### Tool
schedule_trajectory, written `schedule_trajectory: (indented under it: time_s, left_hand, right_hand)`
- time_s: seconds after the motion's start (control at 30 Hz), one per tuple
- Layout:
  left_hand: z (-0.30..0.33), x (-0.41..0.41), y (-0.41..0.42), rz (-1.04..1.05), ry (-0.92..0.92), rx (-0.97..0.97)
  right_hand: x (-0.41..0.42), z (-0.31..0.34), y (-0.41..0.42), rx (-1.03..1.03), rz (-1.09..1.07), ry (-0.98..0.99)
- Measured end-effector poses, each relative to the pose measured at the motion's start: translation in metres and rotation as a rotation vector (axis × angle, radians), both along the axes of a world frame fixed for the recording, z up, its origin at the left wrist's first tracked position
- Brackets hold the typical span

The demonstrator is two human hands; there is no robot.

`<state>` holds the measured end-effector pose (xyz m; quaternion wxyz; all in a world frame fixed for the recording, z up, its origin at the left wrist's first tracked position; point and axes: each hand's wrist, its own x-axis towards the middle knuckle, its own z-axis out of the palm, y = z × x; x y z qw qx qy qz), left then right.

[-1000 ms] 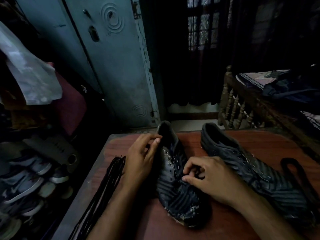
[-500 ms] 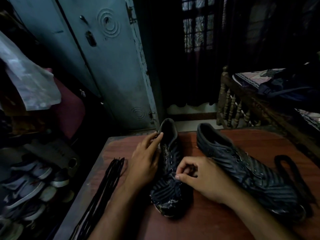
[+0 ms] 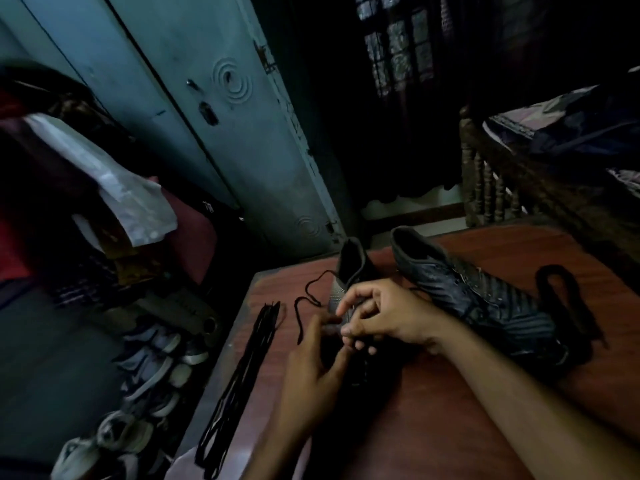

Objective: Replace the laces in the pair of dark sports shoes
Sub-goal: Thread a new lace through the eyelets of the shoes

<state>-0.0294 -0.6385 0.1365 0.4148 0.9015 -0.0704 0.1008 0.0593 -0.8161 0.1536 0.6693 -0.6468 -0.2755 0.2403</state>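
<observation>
Two dark sports shoes lie on the reddish table (image 3: 450, 427). Of the left shoe (image 3: 350, 268), only the heel and collar show; both hands cover its middle. My right hand (image 3: 384, 317) has its fingers curled over the eyelet area and pinches the thin black lace (image 3: 300, 308), whose loose end curls on the table left of the shoe. Lower down, my left hand (image 3: 311, 365) holds the shoe's front part between thumb and fingers. The right shoe (image 3: 485, 299) lies untouched beside it.
A bundle of black laces (image 3: 242, 375) lies along the table's left edge. A wide black lace (image 3: 568, 306) lies to the right of the right shoe. Several pale sneakers (image 3: 152, 368) sit on the floor at left. A metal cupboard door (image 3: 225, 133) stands behind, a wooden railing (image 3: 491, 188) at right.
A loose end of lace has come out and now lies left of the shoe. My left hand dropped from the collar to the shoe's front; my right hand moved up over the eyelets. The view swung left.
</observation>
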Motion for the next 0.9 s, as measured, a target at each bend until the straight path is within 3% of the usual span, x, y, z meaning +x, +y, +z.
schedule_trajectory:
  time_s: [0.1,0.27,0.43,0.63,0.7,0.9]
  left_hand:
    - [0.001,0.003,0.001,0.056,-0.027,0.126]
    - [-0.001,0.02,0.001,0.148,-0.064,0.158]
    - [-0.005,0.034,0.005,0.114,-0.116,0.242]
    - [0.001,0.02,0.008,0.11,-0.289,0.175]
    - [0.012,0.017,0.01,0.151,-0.356,0.16]
    - [0.038,0.011,0.019,0.14,-0.391,0.279]
  right_hand:
    - [-0.007,0.005,0.001,0.046,0.043,0.04]
    - [-0.011,0.012,-0.003,0.14,0.103,0.06]
    - [-0.011,0.019,-0.008,0.277,0.191,0.005]
    - [-0.014,0.022,-0.006,0.275,0.343,-0.043]
    - [-0.014,0.021,-0.005,0.297,0.292,-0.013]
    - [0.002,0.003,0.002,0.198,-0.133,-0.058]
